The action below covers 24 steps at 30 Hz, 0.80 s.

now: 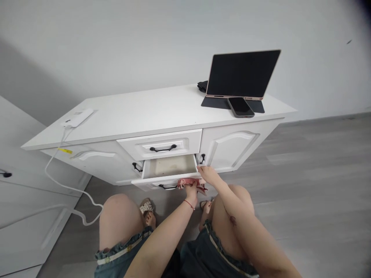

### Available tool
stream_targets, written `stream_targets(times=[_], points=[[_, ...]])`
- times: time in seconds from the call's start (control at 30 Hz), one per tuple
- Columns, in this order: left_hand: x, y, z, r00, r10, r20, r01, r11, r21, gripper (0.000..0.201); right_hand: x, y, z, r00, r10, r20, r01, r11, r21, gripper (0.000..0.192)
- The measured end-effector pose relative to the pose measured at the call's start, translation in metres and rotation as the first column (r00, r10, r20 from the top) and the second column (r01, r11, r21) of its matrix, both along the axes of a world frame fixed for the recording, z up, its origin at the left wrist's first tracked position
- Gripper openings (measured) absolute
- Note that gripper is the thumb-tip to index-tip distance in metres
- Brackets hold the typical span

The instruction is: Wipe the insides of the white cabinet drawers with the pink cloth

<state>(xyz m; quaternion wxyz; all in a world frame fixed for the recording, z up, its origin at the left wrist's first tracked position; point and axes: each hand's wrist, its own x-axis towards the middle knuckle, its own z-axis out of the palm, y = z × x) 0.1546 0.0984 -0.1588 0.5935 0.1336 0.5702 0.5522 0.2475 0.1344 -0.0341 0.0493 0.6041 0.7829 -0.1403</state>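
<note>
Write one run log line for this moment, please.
left hand: holds pink cloth | right hand: on cloth | lower drawer: open

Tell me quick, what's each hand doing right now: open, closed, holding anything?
Left hand: closed on the pink cloth at the front edge of the open drawer.
Right hand: on the cloth's right end; grip cannot be told.

From my feed I see a plain white wall point(145, 42) behind a low white cabinet point(232, 148) with black handles point(163, 148). The floor point(313, 185) is grey wood-look planking. A dark tablet point(242, 73) stands propped on the cabinet top, a phone point(240, 107) lying before it. A white cable point(66, 189) trails off the left end. Light is soft and even.
</note>
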Motion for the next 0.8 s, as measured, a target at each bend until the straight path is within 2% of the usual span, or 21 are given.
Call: stream_targets(times=[0.17, 0.37, 0.57, 0.8], points=[[-0.006, 0.007, -0.008, 0.988, 0.058, 0.14, -0.034, 0.985, -0.167, 0.022, -0.003, -0.001, 0.003, 0.998, -0.058, -0.027, 0.058, 0.998, -0.009, 0.044], [-0.036, 0.007, -0.022, 0.975, 0.129, 0.181, -0.075, 0.958, -0.278, 0.023, -0.003, -0.001, 0.004, 0.986, -0.149, -0.077, 0.147, 0.989, -0.032, 0.05], [-0.075, -0.002, -0.03, 0.957, 0.224, 0.182, -0.169, 0.946, -0.275, 0.026, -0.003, -0.001, 0.005, 0.981, -0.171, -0.093, 0.166, 0.984, -0.058, 0.049], [-0.139, -0.008, -0.03, 0.929, 0.332, 0.166, -0.287, 0.926, -0.246, 0.032, -0.004, -0.001, 0.008, 0.98, -0.175, -0.094, 0.168, 0.983, -0.076, 0.048]])
